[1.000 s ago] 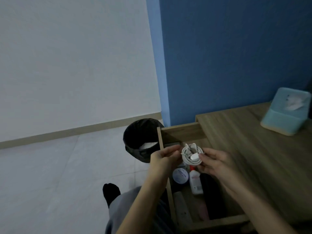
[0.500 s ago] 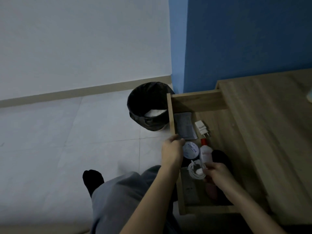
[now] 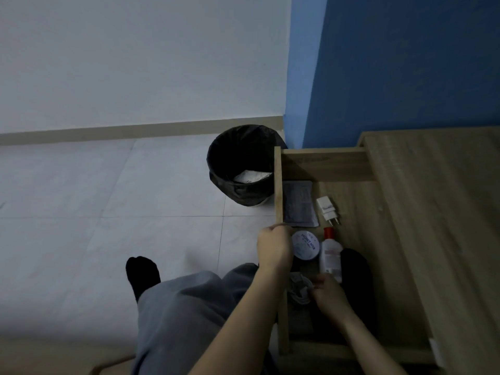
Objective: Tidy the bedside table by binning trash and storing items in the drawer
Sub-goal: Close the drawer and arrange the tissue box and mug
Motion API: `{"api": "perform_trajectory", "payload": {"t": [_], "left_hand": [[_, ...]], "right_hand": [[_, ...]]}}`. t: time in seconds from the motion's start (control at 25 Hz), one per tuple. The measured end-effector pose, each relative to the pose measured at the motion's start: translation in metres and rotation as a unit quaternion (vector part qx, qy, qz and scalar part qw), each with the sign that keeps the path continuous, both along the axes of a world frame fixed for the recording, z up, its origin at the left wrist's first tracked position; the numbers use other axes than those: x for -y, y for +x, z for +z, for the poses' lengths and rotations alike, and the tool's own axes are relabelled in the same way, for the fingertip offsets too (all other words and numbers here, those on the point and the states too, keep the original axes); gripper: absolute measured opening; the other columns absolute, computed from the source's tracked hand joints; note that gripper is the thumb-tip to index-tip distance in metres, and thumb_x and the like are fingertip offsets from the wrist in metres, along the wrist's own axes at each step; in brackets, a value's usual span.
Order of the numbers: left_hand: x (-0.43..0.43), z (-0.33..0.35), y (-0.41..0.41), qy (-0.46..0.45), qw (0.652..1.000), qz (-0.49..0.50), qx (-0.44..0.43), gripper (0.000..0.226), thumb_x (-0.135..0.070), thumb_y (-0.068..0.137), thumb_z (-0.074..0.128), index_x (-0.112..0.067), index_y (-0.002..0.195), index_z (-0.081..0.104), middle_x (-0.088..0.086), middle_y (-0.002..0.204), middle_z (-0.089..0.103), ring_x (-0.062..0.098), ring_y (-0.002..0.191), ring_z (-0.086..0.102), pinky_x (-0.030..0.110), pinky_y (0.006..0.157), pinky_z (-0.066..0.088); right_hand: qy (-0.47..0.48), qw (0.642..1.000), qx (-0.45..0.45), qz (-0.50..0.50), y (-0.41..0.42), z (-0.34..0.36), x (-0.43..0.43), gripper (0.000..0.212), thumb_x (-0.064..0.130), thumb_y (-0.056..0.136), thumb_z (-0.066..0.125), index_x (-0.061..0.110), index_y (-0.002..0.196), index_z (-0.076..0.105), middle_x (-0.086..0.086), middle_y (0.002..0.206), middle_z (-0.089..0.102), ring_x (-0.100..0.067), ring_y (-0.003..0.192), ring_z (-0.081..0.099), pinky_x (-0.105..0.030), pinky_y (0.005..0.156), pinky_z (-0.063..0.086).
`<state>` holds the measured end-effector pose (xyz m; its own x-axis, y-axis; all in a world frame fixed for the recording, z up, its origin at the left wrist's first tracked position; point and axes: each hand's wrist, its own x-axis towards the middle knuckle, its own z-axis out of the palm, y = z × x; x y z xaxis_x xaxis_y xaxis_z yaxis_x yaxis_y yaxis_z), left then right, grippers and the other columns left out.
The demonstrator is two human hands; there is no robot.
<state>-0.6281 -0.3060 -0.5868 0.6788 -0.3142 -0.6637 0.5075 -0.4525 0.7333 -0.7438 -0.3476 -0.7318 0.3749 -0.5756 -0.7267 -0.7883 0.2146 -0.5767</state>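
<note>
The bin (image 3: 243,169) stands on the floor, just left of the open drawer (image 3: 278,185). The left hand (image 3: 274,246) is closed over the drawer's left wall. The coiled white cable (image 3: 299,289) lies low in the drawer's near end — directly under the right hand (image 3: 328,295), whose fingers (image 3: 315,286) pinch its right edge. The release falls to the right hand; the tabletop (image 3: 438,212) lies further right.

Round jar lid (image 3: 305,245) in the drawer (image 3: 278,185): purple print, reads roughly "MOIST MYA", partly blurred. White bottle (image 3: 330,255) right of it: red label text, too small to read.
</note>
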Motion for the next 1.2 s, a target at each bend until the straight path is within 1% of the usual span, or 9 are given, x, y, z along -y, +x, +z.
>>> {"api": "perform_trajectory", "payload": {"t": [0.12,0.28,0.36,0.48,0.64,0.76,0.88,1.0,1.2], "left_hand": [[0.0,0.0,0.0,0.017,1.0,0.013,0.01,0.025,-0.005,0.088,0.044,-0.014,0.071,0.061,-0.002,0.071,0.054,0.018,0.073,0.054,0.03,0.069,0.043],[0.004,-0.002,-0.002,0.049,0.998,0.036,0.012,0.028,-0.005,0.087,0.043,-0.011,0.06,0.05,0.003,0.067,0.051,0.018,0.066,0.05,0.032,0.067,0.042],[0.008,-0.008,-0.001,0.068,0.997,0.032,-0.002,0.025,-0.007,0.089,0.043,-0.01,0.065,0.053,0.004,0.072,0.051,0.022,0.074,0.052,0.036,0.074,0.048],[0.013,-0.017,-0.001,0.093,0.996,-0.001,0.003,0.025,-0.011,0.091,0.044,0.0,0.102,0.064,0.016,0.095,0.058,0.022,0.079,0.051,0.03,0.073,0.046],[0.014,-0.027,0.003,0.102,0.995,0.002,-0.012,0.032,-0.012,0.091,0.04,0.002,0.113,0.058,0.014,0.099,0.055,0.027,0.087,0.052,0.035,0.077,0.046],[0.017,-0.029,0.004,0.109,0.994,-0.012,-0.002,0.031,-0.009,0.093,0.037,-0.001,0.116,0.056,0.006,0.089,0.049,0.017,0.071,0.05,0.026,0.062,0.043],[0.019,-0.03,-0.001,0.093,0.996,-0.002,-0.005,0.025,-0.011,0.093,0.037,-0.002,0.108,0.055,0.009,0.092,0.054,0.014,0.066,0.047,0.025,0.049,0.036],[0.024,-0.023,-0.007,0.062,0.995,0.03,-0.067,0.022,-0.016,0.089,0.04,-0.003,0.099,0.054,0.014,0.089,0.055,0.021,0.068,0.05,0.027,0.051,0.037],[0.043,-0.024,-0.024,0.014,0.993,0.003,-0.119,0.026,-0.015,0.086,0.044,-0.007,0.106,0.059,0.006,0.074,0.049,0.02,0.063,0.047,0.028,0.05,0.035]], "right_hand": [[-0.033,0.998,-0.027,0.035,0.002,-0.001,-0.001,0.032,0.003,0.089,0.053,0.007,0.12,0.053,-0.014,0.122,0.059,-0.025,0.109,0.057,-0.023,0.076,0.043],[-0.074,0.993,-0.017,0.092,0.003,0.004,0.001,0.026,0.011,0.091,0.053,0.006,0.116,0.057,-0.013,0.12,0.062,-0.024,0.109,0.058,-0.022,0.078,0.044],[-0.085,0.989,-0.01,0.121,0.002,0.017,-0.002,0.031,0.017,0.091,0.054,0.01,0.121,0.055,-0.011,0.126,0.058,-0.023,0.112,0.056,-0.026,0.088,0.047],[-0.15,0.979,0.054,0.127,-0.009,0.056,0.001,0.037,0.015,0.089,0.056,0.017,0.126,0.052,-0.002,0.127,0.052,-0.017,0.117,0.051,-0.02,0.089,0.04],[-0.417,0.888,0.191,0.04,-0.054,0.129,0.042,0.021,0.008,0.09,0.054,0.014,0.109,0.061,0.001,0.11,0.056,-0.004,0.101,0.05,-0.002,0.086,0.032],[-0.478,0.873,0.088,0.029,-0.094,0.123,0.089,0.053,0.039,0.087,0.039,-0.001,0.115,0.059,-0.018,0.123,0.057,-0.031,0.11,0.054,-0.019,0.098,0.032],[-0.481,0.873,-0.013,0.085,-0.112,0.091,0.098,0.088,0.065,0.088,0.013,-0.005,0.123,0.054,-0.024,0.135,0.05,-0.04,0.123,0.045,-0.04,0.101,0.031],[-0.531,0.839,-0.069,0.097,-0.114,0.076,0.096,0.085,0.059,0.091,0.005,-0.002,0.129,0.049,-0.02,0.141,0.045,-0.037,0.13,0.039,-0.049,0.103,0.031],[-0.538,0.835,-0.069,0.098,-0.113,0.074,0.097,0.073,0.052,0.092,0.012,0.001,0.131,0.048,-0.018,0.143,0.044,-0.035,0.132,0.038,-0.05,0.106,0.029]]}}
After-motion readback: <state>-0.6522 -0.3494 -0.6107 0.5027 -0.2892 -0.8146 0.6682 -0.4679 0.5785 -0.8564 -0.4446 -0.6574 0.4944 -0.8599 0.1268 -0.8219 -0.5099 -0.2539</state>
